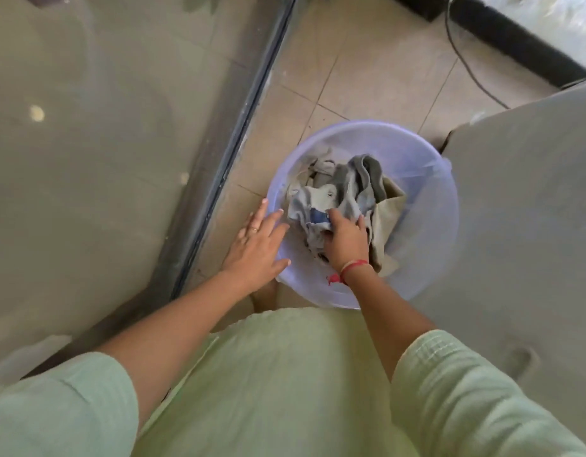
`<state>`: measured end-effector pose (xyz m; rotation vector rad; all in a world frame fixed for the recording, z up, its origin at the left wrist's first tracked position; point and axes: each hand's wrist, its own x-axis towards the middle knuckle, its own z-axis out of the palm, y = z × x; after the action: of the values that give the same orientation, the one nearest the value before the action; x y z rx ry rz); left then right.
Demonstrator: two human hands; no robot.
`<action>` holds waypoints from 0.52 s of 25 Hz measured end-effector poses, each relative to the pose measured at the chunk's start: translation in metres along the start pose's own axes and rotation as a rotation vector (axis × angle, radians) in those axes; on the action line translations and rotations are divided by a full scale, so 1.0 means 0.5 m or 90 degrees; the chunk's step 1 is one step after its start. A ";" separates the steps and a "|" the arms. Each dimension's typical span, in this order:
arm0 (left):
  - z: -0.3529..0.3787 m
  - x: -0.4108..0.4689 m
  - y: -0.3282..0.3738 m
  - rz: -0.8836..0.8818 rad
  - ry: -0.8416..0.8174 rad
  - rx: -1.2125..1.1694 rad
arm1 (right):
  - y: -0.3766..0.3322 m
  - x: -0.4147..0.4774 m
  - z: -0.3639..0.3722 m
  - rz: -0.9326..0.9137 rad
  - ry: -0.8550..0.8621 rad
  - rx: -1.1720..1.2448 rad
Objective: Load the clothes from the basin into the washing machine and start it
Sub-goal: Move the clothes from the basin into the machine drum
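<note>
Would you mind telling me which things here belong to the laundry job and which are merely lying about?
Job: basin, clothes in it, right hand gripping them, left hand open at the rim.
Lying about: black cable on the tiled floor, dark door track.

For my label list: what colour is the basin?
The basin is a pale, translucent lilac-blue; the head view shows it best.

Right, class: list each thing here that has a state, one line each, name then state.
basin: on the floor, clothes inside
clothes: crumpled, heaped in the basin
left hand: fingers straight, resting on the basin's rim
right hand: gripping the clothes
</note>
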<state>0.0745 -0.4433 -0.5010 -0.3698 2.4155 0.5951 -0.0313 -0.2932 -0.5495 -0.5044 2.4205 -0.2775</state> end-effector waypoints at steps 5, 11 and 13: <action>0.004 0.010 0.030 -0.046 0.032 0.026 | 0.083 -0.083 -0.157 0.130 0.192 0.379; -0.020 0.028 0.100 -0.069 0.043 -0.132 | 0.064 -0.208 -0.322 0.056 0.324 0.432; -0.037 0.020 0.130 -0.049 0.062 -0.209 | 0.040 -0.239 -0.374 0.003 0.328 0.436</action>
<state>0.0322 -0.3979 -0.4729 -0.6390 2.3814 0.9604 -0.0693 -0.2117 -0.3456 -0.1140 2.5735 -1.3091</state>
